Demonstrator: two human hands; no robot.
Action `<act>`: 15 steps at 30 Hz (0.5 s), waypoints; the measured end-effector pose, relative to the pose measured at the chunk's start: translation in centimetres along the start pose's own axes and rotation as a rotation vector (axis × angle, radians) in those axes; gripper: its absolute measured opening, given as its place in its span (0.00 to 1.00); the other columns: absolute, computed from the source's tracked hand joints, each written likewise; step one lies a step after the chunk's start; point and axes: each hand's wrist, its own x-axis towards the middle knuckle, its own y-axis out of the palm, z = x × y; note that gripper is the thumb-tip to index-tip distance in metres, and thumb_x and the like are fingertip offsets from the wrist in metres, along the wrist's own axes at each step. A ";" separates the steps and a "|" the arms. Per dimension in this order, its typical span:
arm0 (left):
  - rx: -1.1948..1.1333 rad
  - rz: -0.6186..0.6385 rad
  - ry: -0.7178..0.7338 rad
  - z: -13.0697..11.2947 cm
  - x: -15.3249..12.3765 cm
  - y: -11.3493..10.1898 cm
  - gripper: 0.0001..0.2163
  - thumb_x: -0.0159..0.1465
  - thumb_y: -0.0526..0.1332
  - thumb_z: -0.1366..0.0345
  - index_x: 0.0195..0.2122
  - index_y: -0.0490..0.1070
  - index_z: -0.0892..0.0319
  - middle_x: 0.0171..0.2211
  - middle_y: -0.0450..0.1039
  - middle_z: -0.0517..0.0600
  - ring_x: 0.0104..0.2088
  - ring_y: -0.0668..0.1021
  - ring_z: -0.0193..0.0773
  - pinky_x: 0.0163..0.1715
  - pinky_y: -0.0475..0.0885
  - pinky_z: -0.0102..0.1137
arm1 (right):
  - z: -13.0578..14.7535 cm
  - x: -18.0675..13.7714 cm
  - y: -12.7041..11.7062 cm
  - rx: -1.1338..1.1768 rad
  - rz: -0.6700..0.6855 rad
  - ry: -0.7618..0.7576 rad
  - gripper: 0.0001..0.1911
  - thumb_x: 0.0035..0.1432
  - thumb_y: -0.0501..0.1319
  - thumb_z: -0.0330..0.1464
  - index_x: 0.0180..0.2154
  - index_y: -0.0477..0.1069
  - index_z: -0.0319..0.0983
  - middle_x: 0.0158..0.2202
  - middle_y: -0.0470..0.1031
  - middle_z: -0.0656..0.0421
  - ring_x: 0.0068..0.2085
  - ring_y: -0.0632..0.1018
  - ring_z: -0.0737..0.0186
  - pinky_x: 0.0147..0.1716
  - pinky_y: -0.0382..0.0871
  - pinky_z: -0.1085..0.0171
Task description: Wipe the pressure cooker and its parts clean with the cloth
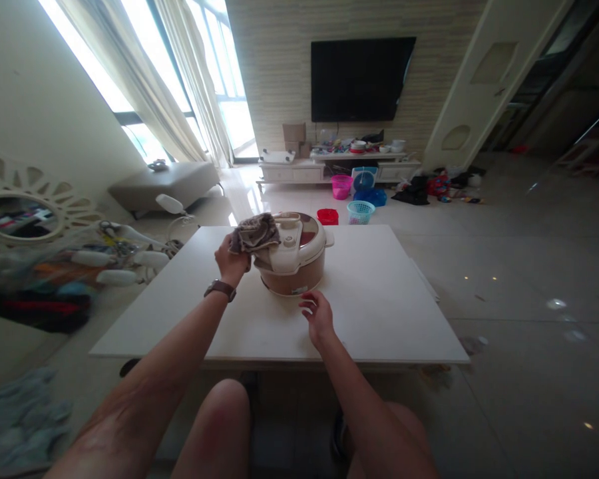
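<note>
On the white table (374, 293) stands a cream and tan electric cooker (294, 276), its lid (307, 249) down. My left hand (231, 259), with a watch on the wrist, is closed on a grey-brown cloth (254, 233). That cloth lies against the cooker's left side, by the handle end of the lid. My right hand (318, 314) hangs just in front of the cooker's base, its fingers apart and slightly curled, with nothing in them. Whether its fingertips touch the cooker, I cannot tell.
Beyond the table are a red basin (328, 216), a light blue basket (361, 211) and a pink basket (342, 187). A cluttered TV cabinet (299, 173) runs along the wall. Left of the table are white lamp-like pieces (117, 277) and a grey bench (167, 186).
</note>
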 end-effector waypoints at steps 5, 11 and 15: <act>-0.022 -0.038 -0.099 2.9 -1.1 -0.2 0.16 0.58 0.66 0.67 0.49 0.79 0.56 0.43 0.85 0.59 0.52 0.84 0.58 0.50 0.76 0.43 | 0.2 0.1 0.0 0.014 0.013 0.013 0.09 0.48 0.65 0.41 0.29 0.75 0.43 0.33 0.82 0.60 0.31 0.76 0.63 0.30 0.63 0.64; -0.028 0.218 0.129 0.8 -7.1 -0.2 0.28 0.58 0.66 0.69 0.61 0.76 0.54 0.51 0.85 0.60 0.57 0.83 0.60 0.58 0.76 0.46 | 0.4 0.1 0.3 0.009 0.016 0.011 0.10 0.46 0.65 0.41 0.29 0.75 0.43 0.32 0.81 0.60 0.30 0.76 0.63 0.30 0.63 0.64; -0.156 0.355 0.346 0.1 -10.4 -0.6 0.37 0.53 0.67 0.73 0.67 0.73 0.51 0.68 0.73 0.59 0.71 0.72 0.61 0.68 0.70 0.50 | 0.2 -0.2 0.5 0.004 0.023 0.044 0.10 0.43 0.65 0.41 0.28 0.75 0.43 0.31 0.81 0.60 0.30 0.77 0.62 0.30 0.63 0.64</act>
